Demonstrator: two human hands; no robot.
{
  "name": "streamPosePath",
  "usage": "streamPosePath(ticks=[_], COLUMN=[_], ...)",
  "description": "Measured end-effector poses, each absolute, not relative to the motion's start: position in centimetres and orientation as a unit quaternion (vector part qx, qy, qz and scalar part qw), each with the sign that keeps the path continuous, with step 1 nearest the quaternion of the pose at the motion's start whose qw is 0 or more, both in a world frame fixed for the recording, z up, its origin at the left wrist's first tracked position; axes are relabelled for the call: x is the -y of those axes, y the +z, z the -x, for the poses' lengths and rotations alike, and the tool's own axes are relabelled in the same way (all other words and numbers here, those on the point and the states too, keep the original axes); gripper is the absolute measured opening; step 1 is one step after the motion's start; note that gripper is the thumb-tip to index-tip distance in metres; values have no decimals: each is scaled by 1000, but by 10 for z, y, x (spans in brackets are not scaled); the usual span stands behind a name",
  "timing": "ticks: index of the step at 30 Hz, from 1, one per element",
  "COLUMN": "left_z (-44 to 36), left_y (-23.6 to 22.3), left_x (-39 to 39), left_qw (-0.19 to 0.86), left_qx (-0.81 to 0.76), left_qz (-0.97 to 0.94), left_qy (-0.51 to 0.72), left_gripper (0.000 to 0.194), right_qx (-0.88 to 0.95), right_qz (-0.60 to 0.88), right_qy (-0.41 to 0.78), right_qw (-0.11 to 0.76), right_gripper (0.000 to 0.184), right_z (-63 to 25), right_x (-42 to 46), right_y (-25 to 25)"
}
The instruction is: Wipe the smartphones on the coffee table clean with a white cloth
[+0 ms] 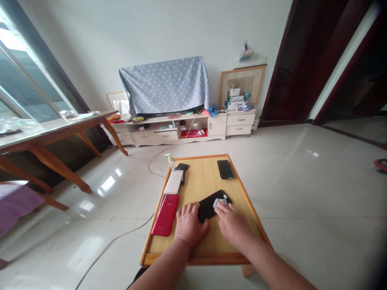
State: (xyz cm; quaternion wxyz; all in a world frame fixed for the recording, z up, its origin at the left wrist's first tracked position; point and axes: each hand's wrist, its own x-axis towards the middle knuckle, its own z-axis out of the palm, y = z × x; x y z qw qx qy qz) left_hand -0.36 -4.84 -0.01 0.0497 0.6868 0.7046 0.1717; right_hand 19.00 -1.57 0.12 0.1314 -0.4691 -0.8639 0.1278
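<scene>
A black smartphone [209,206] lies slantwise on the small wooden table [202,173]. My left hand [190,224] grips its lower left end, thumb on the near edge and fingers on the far side. A crumpled whitish cloth or tissue [218,201] is under the fingertips of my right hand [232,225], which presses it on the phone's upper right part. To the left lie a red phone [166,214], a white phone [173,182] and a dark phone [183,166] partly beneath the white one. Another black phone [225,169] rests at the far right.
A pump bottle [170,161] stands at the table's far left corner. A cable [121,235] runs over the tiled floor on the left. Beyond is a low white cabinet [217,125] with a cloth-covered object [167,86]; a wooden dining table [60,127] stands at left.
</scene>
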Motion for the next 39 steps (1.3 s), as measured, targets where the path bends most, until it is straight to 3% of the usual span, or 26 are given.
streamPosePath(ticks=[4, 11, 18, 24, 31, 39], left_z=[3, 4, 3, 3, 2, 0], left_y=[2, 2, 3, 7, 10, 13], left_x=[49, 50, 50, 50, 50, 51], left_qw=[47, 54, 53, 73, 72, 76], left_qx=[-706, -707, -708, -715, -715, -713], left_qz=[-687, -684, -683, -677, -678, -677], left_qy=[168, 170, 173, 157, 155, 164], left_gripper=[55, 55, 55, 54, 56, 46], right_qx=[828, 890, 826, 892, 820, 884], right_qz=[538, 406, 534, 397, 540, 403], right_qy=[97, 144, 105, 163, 117, 166], right_qw=[123, 149, 145, 141, 153, 169], right_gripper=[54, 50, 49, 50, 48, 49], right_z=[-202, -176, -190, -163, -180, -140], right_x=[1, 28, -5, 16, -21, -1], right_y=[1, 4, 3, 5, -2, 1])
